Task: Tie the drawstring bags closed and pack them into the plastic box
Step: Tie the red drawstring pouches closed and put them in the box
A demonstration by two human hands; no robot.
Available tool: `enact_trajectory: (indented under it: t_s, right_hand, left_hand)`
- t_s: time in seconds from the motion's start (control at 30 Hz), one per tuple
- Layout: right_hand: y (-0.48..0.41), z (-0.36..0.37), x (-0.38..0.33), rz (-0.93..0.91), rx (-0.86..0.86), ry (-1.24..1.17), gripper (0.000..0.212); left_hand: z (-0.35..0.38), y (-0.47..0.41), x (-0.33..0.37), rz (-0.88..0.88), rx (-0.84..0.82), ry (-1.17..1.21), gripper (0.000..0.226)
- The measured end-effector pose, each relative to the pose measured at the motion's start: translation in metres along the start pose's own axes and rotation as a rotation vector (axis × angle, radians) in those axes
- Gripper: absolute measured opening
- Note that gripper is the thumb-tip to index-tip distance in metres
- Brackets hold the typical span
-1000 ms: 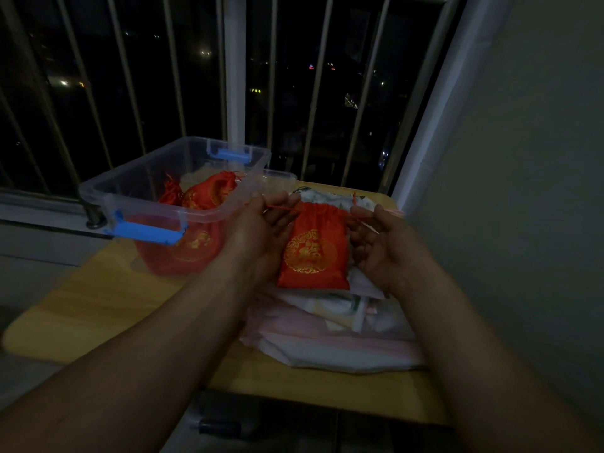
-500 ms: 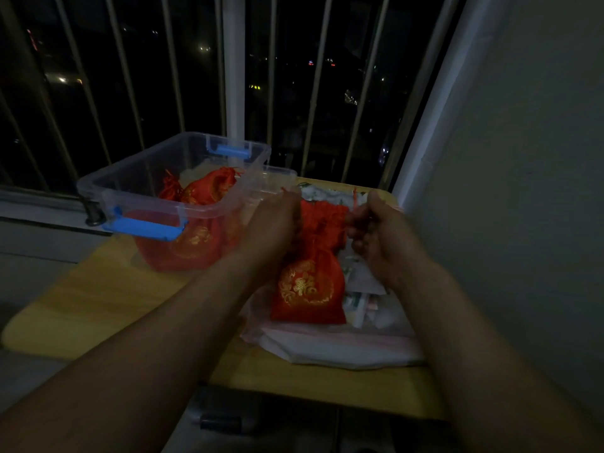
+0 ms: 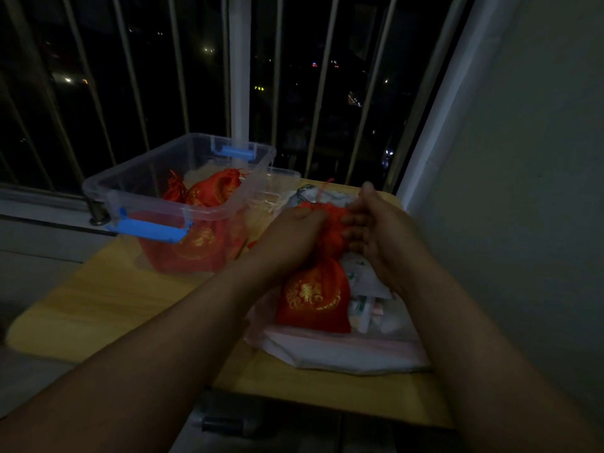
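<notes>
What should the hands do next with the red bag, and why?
Probably finish knotting the red bag shut. The left hand and right hand both grip its bunched neck, and it is outside the plastic box, so tying likely comes before packing.

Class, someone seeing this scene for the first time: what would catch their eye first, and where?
The red drawstring bag with gold embroidery stands out at centre, its gathered neck gripped between the left hand and right hand. To the left sits the clear plastic box with blue latches, more red bags already inside.
</notes>
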State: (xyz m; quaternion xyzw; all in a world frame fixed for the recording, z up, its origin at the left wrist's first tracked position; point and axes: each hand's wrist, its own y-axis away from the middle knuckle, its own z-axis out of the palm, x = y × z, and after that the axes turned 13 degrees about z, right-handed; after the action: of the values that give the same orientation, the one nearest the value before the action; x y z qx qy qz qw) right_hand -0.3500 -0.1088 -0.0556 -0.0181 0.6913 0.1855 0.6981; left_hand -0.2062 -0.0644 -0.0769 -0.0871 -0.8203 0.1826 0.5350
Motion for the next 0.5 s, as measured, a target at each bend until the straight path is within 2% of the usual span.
enact_trajectory:
  t_s: [0.07,0.13,0.23,0.4,0.5]
  right_hand:
    - [0.000,-0.005,0.006,-0.008,-0.002,0.181,0.022]
    - [0.004,-0.005,0.012,-0.031,-0.076,0.355,0.013]
    - [0.005,-0.003,0.017,-0.067,-0.086,0.476,0.007]
    - [0.005,0.000,0.016,-0.081,-0.051,0.475,0.008]
    - [0.004,0.003,0.017,-0.009,-0.078,0.284,0.011]
  left_hand:
    - [-0.001,0.000,0.002,-0.069,0.056,0.100,0.026]
    - [-0.001,-0.002,0.000,-0.178,0.117,0.212,0.028]
    - [0.000,-0.005,-0.004,-0.178,0.116,0.137,0.031]
    - [-0.001,-0.002,-0.001,-0.119,0.069,0.048,0.035]
    - [-0.003,0.002,0.002,-0.132,0.118,0.170,0.038]
